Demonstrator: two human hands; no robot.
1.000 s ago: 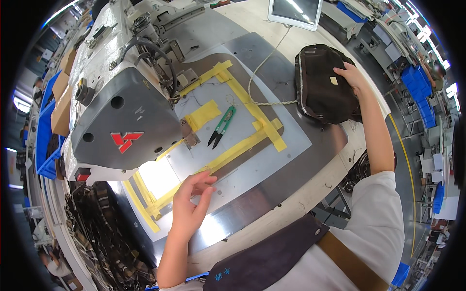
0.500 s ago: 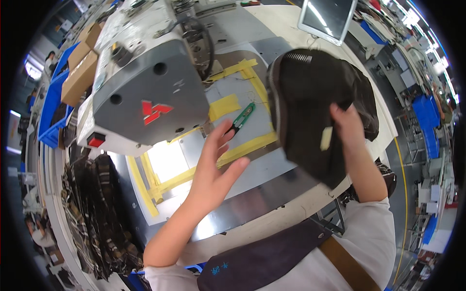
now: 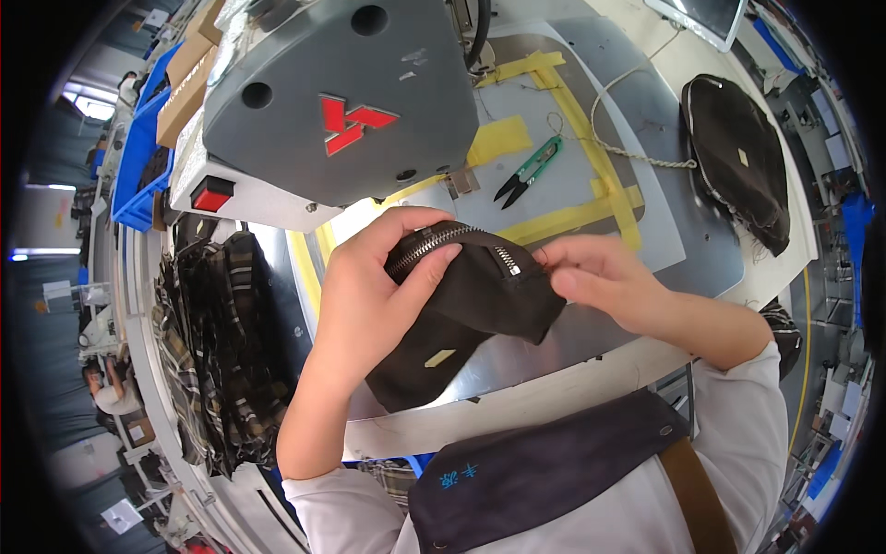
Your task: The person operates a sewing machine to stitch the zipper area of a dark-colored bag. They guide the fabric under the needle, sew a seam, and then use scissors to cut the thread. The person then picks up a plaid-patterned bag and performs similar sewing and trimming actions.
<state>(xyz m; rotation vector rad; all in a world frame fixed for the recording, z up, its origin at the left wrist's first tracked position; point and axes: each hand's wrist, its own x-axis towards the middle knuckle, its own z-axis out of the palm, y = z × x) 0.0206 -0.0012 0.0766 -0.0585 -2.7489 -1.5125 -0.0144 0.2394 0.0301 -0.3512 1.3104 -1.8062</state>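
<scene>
My left hand [image 3: 360,282] grips a dark cloth piece [image 3: 489,314] by its left side, thumb on top beside a curved metal zipper [image 3: 432,244]. At the zipper's other end, my right hand [image 3: 614,284] pinches the right edge of the piece. Its lower part hangs toward me and carries a small pale tag [image 3: 440,358]. Green-handled thread snips [image 3: 537,166] lie beyond my hands on the work plate, blades toward me. A similar zippered dark piece [image 3: 738,152] rests on the table at the far right.
The grey sewing machine head [image 3: 286,129] overhangs the work plate at left, with a red switch [image 3: 212,194] on its side. Yellow tape [image 3: 554,222] frames the plate. A twisted cord [image 3: 646,159] crosses it. Plaid cloth [image 3: 231,342] hangs at left. A screen [image 3: 706,17] stands far right.
The dark zippered piece has come from the right to the middle, and my left hand, empty before, now holds it too. The other dark piece behind it shows fully.
</scene>
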